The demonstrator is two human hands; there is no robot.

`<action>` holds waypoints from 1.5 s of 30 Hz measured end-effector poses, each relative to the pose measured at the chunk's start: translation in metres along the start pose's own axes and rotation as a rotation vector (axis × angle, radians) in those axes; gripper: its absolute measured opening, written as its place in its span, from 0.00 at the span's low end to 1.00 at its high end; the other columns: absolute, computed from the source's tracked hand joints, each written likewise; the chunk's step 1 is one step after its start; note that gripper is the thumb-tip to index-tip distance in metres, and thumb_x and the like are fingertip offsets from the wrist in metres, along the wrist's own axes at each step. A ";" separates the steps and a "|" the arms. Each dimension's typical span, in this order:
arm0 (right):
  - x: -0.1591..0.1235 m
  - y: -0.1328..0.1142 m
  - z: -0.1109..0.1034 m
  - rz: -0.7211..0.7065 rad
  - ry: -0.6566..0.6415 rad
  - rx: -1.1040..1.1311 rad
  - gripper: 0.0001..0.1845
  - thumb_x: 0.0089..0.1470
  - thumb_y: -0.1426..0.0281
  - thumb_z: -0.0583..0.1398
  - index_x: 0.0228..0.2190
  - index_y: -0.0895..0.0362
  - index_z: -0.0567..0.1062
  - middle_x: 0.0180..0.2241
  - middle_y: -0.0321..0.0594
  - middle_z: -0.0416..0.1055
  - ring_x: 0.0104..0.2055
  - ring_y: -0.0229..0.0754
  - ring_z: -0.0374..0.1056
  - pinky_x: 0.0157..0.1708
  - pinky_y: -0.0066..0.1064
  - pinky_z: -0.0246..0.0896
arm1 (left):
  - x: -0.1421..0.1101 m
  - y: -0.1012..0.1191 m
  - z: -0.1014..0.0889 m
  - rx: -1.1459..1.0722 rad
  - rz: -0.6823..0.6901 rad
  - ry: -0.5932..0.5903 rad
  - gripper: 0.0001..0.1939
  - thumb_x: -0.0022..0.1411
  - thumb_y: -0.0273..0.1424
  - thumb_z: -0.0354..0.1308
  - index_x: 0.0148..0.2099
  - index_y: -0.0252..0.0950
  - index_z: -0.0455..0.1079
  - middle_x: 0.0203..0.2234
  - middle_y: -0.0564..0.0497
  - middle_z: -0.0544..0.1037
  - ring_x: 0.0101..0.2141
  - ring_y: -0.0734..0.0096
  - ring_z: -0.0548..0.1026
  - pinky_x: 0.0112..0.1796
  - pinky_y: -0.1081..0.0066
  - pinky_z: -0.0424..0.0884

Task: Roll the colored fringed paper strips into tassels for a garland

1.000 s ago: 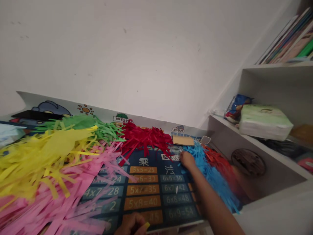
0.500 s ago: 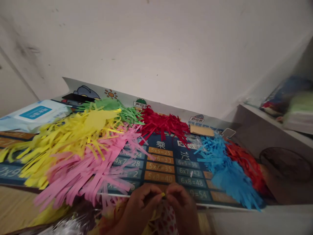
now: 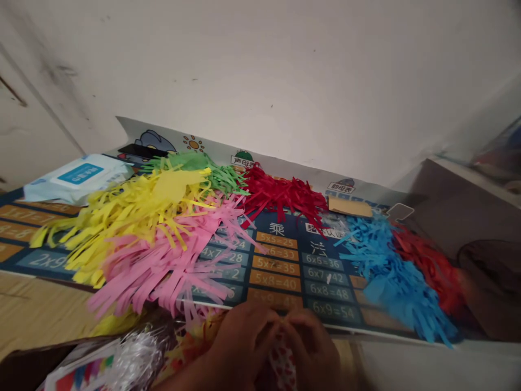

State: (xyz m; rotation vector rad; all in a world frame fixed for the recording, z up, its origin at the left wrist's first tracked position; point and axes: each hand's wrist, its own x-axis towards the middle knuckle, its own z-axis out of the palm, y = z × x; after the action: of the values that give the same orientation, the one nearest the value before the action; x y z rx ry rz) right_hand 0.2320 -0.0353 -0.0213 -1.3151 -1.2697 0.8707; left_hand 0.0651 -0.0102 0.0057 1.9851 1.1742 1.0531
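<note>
Here, at the bottom centre of the frame, the left hand (image 3: 244, 339) and right hand (image 3: 313, 342) bring curled fingertips together, their grasp too dim to tell, while the pink paper fringe (image 3: 150, 271) lies leftward, nearer the left, its length slanting from lower left to upper right

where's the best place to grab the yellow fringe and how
Probably the smooth patch on top of the yellow fringe, pinched from above: it looks uncut, while loose strips splay toward the left and near side and could slip from the grip.
</note>
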 end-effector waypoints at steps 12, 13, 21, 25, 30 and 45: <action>-0.001 0.004 -0.002 -0.015 -0.081 -0.026 0.03 0.55 0.67 0.61 0.32 0.53 0.75 0.32 0.38 0.73 0.35 0.42 0.71 0.36 0.28 0.69 | 0.007 0.003 -0.010 -0.238 -0.246 -0.123 0.06 0.55 0.29 0.61 0.37 0.37 0.73 0.31 0.52 0.81 0.32 0.69 0.77 0.36 0.75 0.70; -0.001 0.006 -0.003 -0.042 -0.084 -0.043 0.03 0.54 0.68 0.62 0.32 0.53 0.75 0.32 0.38 0.73 0.35 0.42 0.71 0.36 0.28 0.68 | 0.006 0.001 -0.010 -0.226 -0.241 -0.131 0.03 0.56 0.28 0.60 0.34 0.36 0.73 0.28 0.53 0.80 0.29 0.71 0.77 0.33 0.76 0.70; 0.005 -0.003 -0.009 0.055 -0.212 0.006 0.04 0.53 0.67 0.63 0.29 0.54 0.78 0.28 0.37 0.74 0.31 0.42 0.72 0.33 0.28 0.67 | 0.006 0.001 -0.012 -0.207 -0.133 -0.148 0.02 0.58 0.29 0.61 0.34 0.38 0.75 0.27 0.53 0.80 0.28 0.72 0.76 0.31 0.78 0.68; 0.004 -0.018 -0.009 -0.075 -0.151 -0.112 0.06 0.52 0.67 0.64 0.24 0.53 0.78 0.26 0.37 0.74 0.29 0.41 0.70 0.30 0.28 0.65 | 0.006 0.003 -0.015 -0.142 -0.031 -0.166 0.06 0.59 0.34 0.62 0.32 0.38 0.76 0.24 0.53 0.78 0.25 0.73 0.74 0.28 0.78 0.65; -0.006 -0.028 -0.011 -0.039 -0.074 -0.183 0.06 0.52 0.67 0.63 0.25 0.52 0.79 0.28 0.37 0.76 0.31 0.43 0.71 0.32 0.29 0.66 | 0.002 0.002 -0.018 -0.089 0.073 -0.135 0.09 0.62 0.35 0.58 0.32 0.37 0.74 0.26 0.51 0.77 0.28 0.71 0.74 0.30 0.76 0.68; -0.017 -0.029 -0.009 -0.210 -0.036 -0.185 0.07 0.54 0.71 0.61 0.26 0.51 0.77 0.26 0.34 0.75 0.29 0.38 0.71 0.31 0.24 0.66 | -0.008 0.007 -0.012 -0.026 0.204 -0.081 0.05 0.62 0.27 0.56 0.32 0.38 0.69 0.25 0.55 0.76 0.30 0.72 0.75 0.50 0.64 0.66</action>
State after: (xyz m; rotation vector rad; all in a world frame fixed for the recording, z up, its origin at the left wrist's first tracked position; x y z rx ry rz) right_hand 0.2319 -0.0569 0.0053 -1.2852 -1.5159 0.6435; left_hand 0.0553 -0.0194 0.0153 2.1403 0.9264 1.0702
